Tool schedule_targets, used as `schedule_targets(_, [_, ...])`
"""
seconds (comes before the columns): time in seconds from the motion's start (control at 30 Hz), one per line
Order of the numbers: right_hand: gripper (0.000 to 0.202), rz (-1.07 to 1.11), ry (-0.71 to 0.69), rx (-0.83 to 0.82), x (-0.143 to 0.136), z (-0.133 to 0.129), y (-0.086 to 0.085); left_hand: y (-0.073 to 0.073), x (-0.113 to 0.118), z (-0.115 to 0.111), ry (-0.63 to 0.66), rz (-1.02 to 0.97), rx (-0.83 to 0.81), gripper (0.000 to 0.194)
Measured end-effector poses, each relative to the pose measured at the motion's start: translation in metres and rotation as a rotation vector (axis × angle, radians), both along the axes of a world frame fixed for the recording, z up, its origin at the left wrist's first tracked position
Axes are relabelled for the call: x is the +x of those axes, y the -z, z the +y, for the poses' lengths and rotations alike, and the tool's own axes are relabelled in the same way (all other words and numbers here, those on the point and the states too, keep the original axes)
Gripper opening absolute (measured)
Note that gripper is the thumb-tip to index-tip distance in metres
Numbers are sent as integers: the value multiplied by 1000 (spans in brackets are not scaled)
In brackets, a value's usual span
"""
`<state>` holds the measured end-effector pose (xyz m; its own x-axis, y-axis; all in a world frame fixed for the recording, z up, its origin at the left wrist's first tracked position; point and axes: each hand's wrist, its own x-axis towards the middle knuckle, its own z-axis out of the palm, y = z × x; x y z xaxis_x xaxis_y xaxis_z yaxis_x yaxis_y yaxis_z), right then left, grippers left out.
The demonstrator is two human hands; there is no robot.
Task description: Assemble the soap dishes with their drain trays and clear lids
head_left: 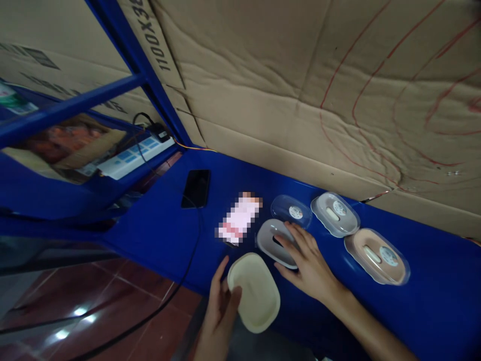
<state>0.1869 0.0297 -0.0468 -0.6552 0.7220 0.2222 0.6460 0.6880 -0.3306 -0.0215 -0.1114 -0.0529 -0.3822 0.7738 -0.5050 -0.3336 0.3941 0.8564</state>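
My left hand (221, 303) holds a cream oval dish (257, 296) by its left side, thumb over the rim, near the table's front edge. My right hand (306, 258) has its fingers spread over a grey oval piece (267, 239) with a dark opening; whether it grips the piece is unclear. Just behind lies a clear lid (281, 204) with a round label. Farther right sit a lidded grey container (326, 219) and a lidded pinkish one (378, 271), each with a pale oblong piece and a round label.
On the blue table (158, 233) lie a lit, pixelated phone (240, 220) and a dark phone (196, 188). A black cable (190, 263) crosses the front edge. Cardboard (263, 100) stands behind. At left are a power strip (137, 158) and an open box (86, 158).
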Motion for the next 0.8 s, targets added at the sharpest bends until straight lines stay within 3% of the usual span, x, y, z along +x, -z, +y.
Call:
schedule_targets(0.17, [62, -57, -30, 61, -9, -4, -4, 14, 11, -6, 149, 657, 186, 55])
schedule_targets(0.27, [59, -53, -90, 136, -8, -32, -10, 18, 17, -6, 264, 848, 249, 54])
schedule_targets(0.4, [37, -46, -191, 215, -10, -67, -9, 17, 12, -8, 382, 1051, 297, 56])
schedule_targets(0.53, [35, -83, -152, 214, -5, -63, -12, 19, -2, -7, 597, 1297, 510, 57])
schedule_targets(0.6, [40, -109, -120, 219, 11, -49, -17, 19, -5, -2, 712, 1377, 597, 57])
schedule_targets(0.67, [46, -154, 5, 219, 40, -32, -20, 18, -4, 6, 757, 1425, 631, 56])
schedule_targets(0.8, [76, -259, 380, 196, 119, -1, -13, 11, 7, 16, 628, 1429, 655, 53])
